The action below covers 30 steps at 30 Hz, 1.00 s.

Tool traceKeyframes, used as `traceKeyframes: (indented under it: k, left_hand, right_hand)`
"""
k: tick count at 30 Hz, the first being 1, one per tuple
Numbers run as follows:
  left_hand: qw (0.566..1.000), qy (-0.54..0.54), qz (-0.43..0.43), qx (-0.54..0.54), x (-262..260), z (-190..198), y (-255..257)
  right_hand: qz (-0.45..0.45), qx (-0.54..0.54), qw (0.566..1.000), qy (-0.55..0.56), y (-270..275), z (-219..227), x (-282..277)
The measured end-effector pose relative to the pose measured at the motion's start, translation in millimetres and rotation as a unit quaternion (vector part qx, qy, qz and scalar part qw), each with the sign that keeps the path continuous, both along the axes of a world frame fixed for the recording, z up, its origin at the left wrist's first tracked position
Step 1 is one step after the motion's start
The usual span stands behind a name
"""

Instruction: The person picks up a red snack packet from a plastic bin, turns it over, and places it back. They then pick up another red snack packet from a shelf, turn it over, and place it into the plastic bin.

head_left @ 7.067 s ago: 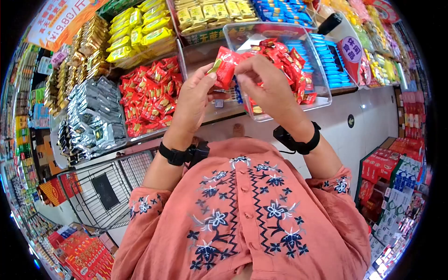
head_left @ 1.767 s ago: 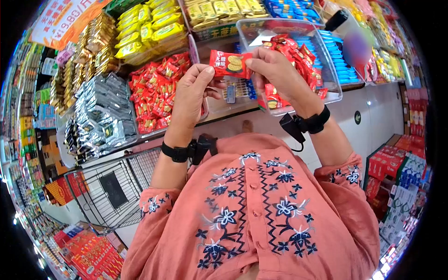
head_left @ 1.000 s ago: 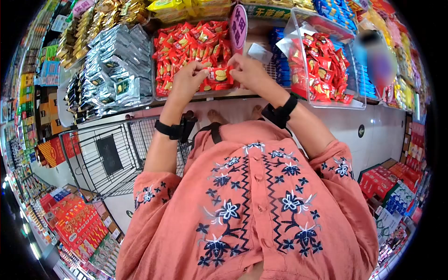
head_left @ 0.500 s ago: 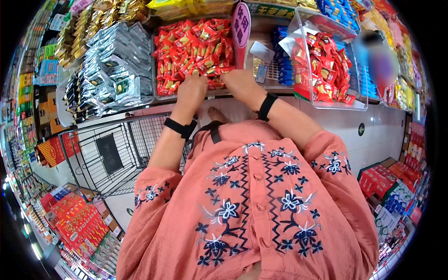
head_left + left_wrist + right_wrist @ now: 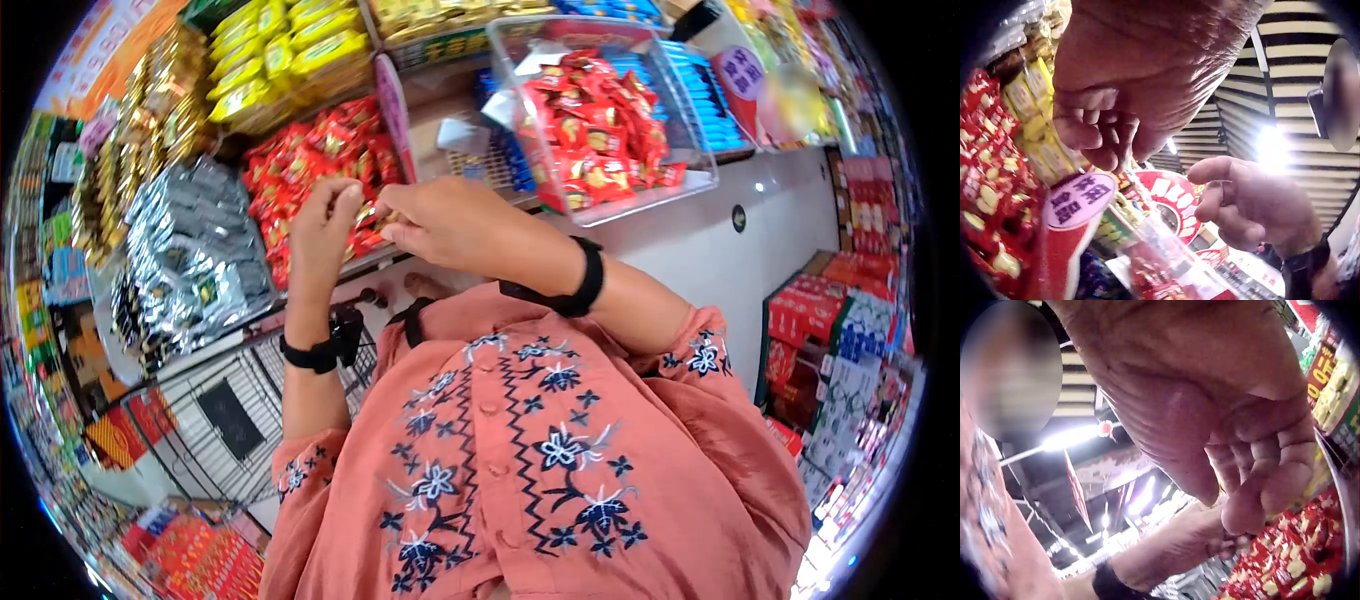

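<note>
My left hand [image 5: 322, 235] is over the front of a bin of small red wrapped biscuit packets [image 5: 325, 145], its fingers loosely curled. In the left wrist view nothing shows between those fingers [image 5: 1094, 134]. My right hand [image 5: 450, 225] reaches across from the right beside it, fingers relaxed and bent, pointing toward the left hand. The right wrist view shows its palm and fingers [image 5: 1266, 469] with nothing held, above the red packets [image 5: 1297, 556]. A gap separates the two hands in the head view.
Silver packets [image 5: 200, 240] fill the bin at left, with yellow packets [image 5: 245, 60] behind. A clear plastic bin [image 5: 703, 188] at right holds more red packets. Below the shelf stands a wire shopping cart [image 5: 230, 415]. A purple oval sign [image 5: 1085, 197] stands beside the red packets.
Earlier both hands held one red packet, then lowered it to the bin of red packets. Now they have let it go and lifted away from the bin's front. The head view has also shifted.
</note>
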<state>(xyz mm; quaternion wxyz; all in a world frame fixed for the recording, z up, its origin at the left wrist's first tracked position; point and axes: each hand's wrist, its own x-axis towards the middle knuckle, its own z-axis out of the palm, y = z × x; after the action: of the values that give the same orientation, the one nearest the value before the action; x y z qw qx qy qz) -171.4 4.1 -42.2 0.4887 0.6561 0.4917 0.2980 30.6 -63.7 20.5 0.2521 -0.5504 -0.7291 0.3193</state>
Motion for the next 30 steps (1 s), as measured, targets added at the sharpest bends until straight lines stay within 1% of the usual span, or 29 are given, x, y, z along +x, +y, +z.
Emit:
traceKeyframes:
  k: [1, 3, 4, 5, 6, 7, 9, 11, 12, 15, 17, 19, 20, 21, 22, 23, 24, 27, 28, 30]
  left_hand:
    - [0.998, -0.044, 0.001, -0.040, 13.0, 16.4, -1.5]
    - [0.994, -0.068, -0.004, -0.081, 36.3, 37.3, -3.7]
    - [0.992, -0.092, -0.015, -0.088, 46.7, 40.8, -5.3]
    - [0.988, -0.116, -0.026, -0.095, 57.2, 43.7, -7.5]
    - [0.984, -0.140, -0.037, -0.103, 66.5, 45.1, -9.4]
    - [0.981, -0.153, -0.042, -0.113, 74.7, 44.8, -10.8]
    - [0.974, -0.180, -0.051, -0.131, 90.7, 43.1, -12.5]
    - [0.974, -0.182, -0.058, -0.123, 105.4, 43.4, -14.6]
    - [0.973, -0.182, -0.062, -0.127, 110.8, 43.2, -15.8]
    - [0.973, -0.171, -0.068, -0.139, 124.5, 45.5, -18.7]
    - [0.974, -0.163, -0.069, -0.138, 131.0, 46.9, -19.9]
    - [0.975, -0.160, -0.074, -0.133, 135.9, 47.7, -21.7]
    - [0.976, -0.158, -0.075, -0.130, 138.1, 47.9, -22.4]
    - [0.976, -0.157, -0.076, -0.133, 140.1, 47.0, -23.0]
    - [0.975, -0.155, -0.077, -0.136, 141.6, 45.3, -23.9]
    - [0.975, -0.154, -0.077, -0.140, 143.0, 44.5, -24.9]
    - [0.975, -0.154, -0.075, -0.143, 144.5, 44.9, -26.6]
    - [0.973, -0.158, -0.075, -0.149, 148.0, 45.3, -31.1]
    - [0.972, -0.162, -0.077, -0.150, 148.3, 43.9, -31.0]
    - [0.970, -0.168, -0.083, -0.158, 149.5, 44.9, -30.9]
  right_hand:
    - [-0.007, -0.009, 1.000, 0.019, -2.7, 12.1, 13.9]
    - [-0.032, 0.032, 0.995, 0.084, -5.6, 33.5, 54.6]
    - [-0.084, -0.002, 0.989, 0.123, -9.4, 51.7, 72.7]
    - [-0.114, -0.034, 0.986, 0.120, -11.6, 64.5, 93.9]
    - [-0.129, -0.068, 0.979, 0.139, -11.4, 62.7, 120.5]
    - [-0.160, -0.041, 0.981, 0.102, -11.3, 60.1, 141.4]
    - [-0.172, 0.049, 0.984, -0.006, -8.2, 36.7, 190.0]
    - [-0.168, -0.024, 0.982, -0.078, -6.6, 16.6, 231.1]
    - [-0.165, -0.062, 0.978, -0.112, -7.0, 10.2, 242.8]
    - [-0.206, -0.221, 0.945, -0.127, -8.6, -8.4, 263.2]
    - [-0.179, -0.223, 0.949, -0.133, -8.9, -32.9, 281.9]
    - [-0.164, -0.216, 0.954, -0.130, -11.5, -39.8, 286.8]
    - [-0.148, -0.253, 0.939, -0.180, -4.3, -49.5, 288.9]
    - [-0.110, -0.169, 0.955, -0.217, -2.5, -66.2, 296.2]
    - [-0.071, -0.083, 0.962, -0.251, -3.0, -80.8, 301.4]
    - [-0.031, 0.003, 0.959, -0.282, -2.9, -93.5, 308.3]
    - [-0.072, -0.130, 0.947, -0.284, -0.3, -61.0, 289.9]
    - [-0.124, -0.275, 0.923, -0.238, 14.2, -47.2, 293.3]
    - [-0.150, -0.297, 0.928, -0.171, 9.9, -27.4, 293.5]
    - [-0.181, -0.256, 0.949, -0.035, -2.0, 10.1, 292.8]
